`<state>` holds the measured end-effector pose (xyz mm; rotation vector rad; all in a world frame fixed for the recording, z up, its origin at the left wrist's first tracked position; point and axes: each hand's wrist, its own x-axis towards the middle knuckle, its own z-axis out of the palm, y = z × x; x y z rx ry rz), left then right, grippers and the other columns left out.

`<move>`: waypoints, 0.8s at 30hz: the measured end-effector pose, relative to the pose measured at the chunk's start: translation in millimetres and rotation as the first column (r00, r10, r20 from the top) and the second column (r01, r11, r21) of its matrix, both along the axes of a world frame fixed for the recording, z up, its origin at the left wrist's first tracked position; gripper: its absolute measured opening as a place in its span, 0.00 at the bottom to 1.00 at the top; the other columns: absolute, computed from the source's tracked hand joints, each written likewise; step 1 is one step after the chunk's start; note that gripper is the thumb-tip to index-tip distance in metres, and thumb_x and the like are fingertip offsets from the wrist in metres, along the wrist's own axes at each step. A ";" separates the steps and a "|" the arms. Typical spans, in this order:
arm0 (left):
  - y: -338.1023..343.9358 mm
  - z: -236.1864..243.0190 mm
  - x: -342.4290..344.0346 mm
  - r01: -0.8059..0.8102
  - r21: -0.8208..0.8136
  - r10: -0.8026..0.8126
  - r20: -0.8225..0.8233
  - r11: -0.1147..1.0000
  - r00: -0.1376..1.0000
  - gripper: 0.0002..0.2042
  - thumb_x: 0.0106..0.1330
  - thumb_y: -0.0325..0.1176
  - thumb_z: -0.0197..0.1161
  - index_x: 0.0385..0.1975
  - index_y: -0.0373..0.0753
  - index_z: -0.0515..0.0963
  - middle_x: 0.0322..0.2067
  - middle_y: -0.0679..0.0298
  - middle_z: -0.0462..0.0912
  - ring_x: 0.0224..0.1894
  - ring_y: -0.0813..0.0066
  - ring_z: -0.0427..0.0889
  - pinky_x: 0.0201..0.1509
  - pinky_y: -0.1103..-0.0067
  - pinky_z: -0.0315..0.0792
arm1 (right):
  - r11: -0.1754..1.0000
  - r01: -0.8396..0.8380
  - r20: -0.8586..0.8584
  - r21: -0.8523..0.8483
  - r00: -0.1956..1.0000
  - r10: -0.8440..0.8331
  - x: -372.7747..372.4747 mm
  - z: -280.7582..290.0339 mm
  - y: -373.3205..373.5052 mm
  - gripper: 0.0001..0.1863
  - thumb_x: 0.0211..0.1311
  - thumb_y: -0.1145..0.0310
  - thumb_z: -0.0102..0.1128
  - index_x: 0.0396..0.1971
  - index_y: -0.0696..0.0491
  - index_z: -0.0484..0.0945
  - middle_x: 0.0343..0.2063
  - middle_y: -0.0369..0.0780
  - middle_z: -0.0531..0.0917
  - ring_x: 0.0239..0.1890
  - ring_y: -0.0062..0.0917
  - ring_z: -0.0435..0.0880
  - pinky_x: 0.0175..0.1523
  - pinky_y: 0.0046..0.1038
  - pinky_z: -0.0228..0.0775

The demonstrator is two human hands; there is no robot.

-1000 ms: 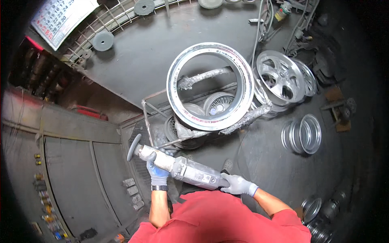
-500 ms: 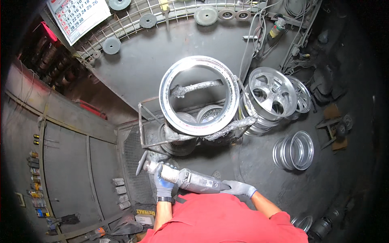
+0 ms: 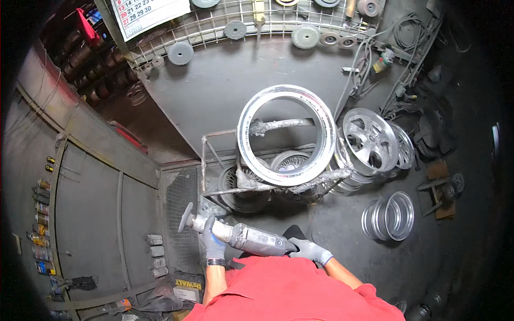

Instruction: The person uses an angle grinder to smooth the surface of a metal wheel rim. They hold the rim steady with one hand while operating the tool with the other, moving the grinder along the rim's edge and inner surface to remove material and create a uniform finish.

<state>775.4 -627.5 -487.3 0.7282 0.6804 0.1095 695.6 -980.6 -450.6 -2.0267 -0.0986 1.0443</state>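
Note:
I hold a grey angle grinder (image 3: 259, 241) across the front of my body, with its flat round disc (image 3: 185, 216) out to the left. My left hand (image 3: 215, 243), gloved, is wrapped round the pale front part close to the disc. The gloved right hand (image 3: 310, 251) grips the rear end. Beyond the tool, a shiny ring-shaped wheel rim (image 3: 244, 131) rests on a metal pipe stand (image 3: 203, 166). The disc is apart from the rim. Part of each hand's fingers is hidden by the tool or glove.
To the right of the stand lean several alloy wheels (image 3: 369, 140). A loose wheel barrel (image 3: 400, 216) lies on the floor nearer right. Discs (image 3: 180, 53) hang on a wire grid (image 3: 278, 24) at the back. Cans (image 3: 42, 228) line the left panel; cables (image 3: 367, 64) hang at back right.
The view has turned, so the rim, stand and back grid sit further right and lower in the picture. Both hands keep their hold on the grinder, which has hardly moved relative to my body.

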 end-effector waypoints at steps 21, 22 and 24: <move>-40.0 3.8 -9.8 -0.297 -0.009 0.292 -0.158 0.955 0.943 0.09 0.61 0.36 0.69 0.35 0.40 0.80 0.32 0.59 0.84 0.38 0.59 0.84 0.54 0.59 0.80 | 0.942 0.320 0.921 -0.099 0.387 -0.035 491.3 70.6 -192.2 0.25 0.68 0.49 0.70 0.47 0.56 0.75 0.42 0.54 0.84 0.47 0.53 0.85 0.52 0.51 0.76; -45.3 3.5 -12.5 -0.318 -0.024 0.309 -0.169 0.948 0.936 0.08 0.62 0.36 0.69 0.34 0.40 0.81 0.31 0.57 0.85 0.38 0.58 0.84 0.55 0.58 0.80 | 0.954 0.274 0.875 -0.126 0.484 -0.024 496.2 63.3 -191.6 0.25 0.69 0.49 0.69 0.46 0.56 0.75 0.41 0.55 0.85 0.46 0.55 0.85 0.51 0.52 0.76; -49.2 3.7 -17.6 -0.309 0.007 0.306 -0.164 0.951 0.938 0.08 0.61 0.35 0.69 0.35 0.39 0.81 0.31 0.57 0.85 0.37 0.58 0.85 0.54 0.58 0.80 | 0.943 0.329 0.849 -0.046 0.511 -0.137 494.4 54.3 -193.5 0.24 0.72 0.49 0.66 0.44 0.57 0.74 0.37 0.58 0.85 0.44 0.58 0.85 0.49 0.54 0.74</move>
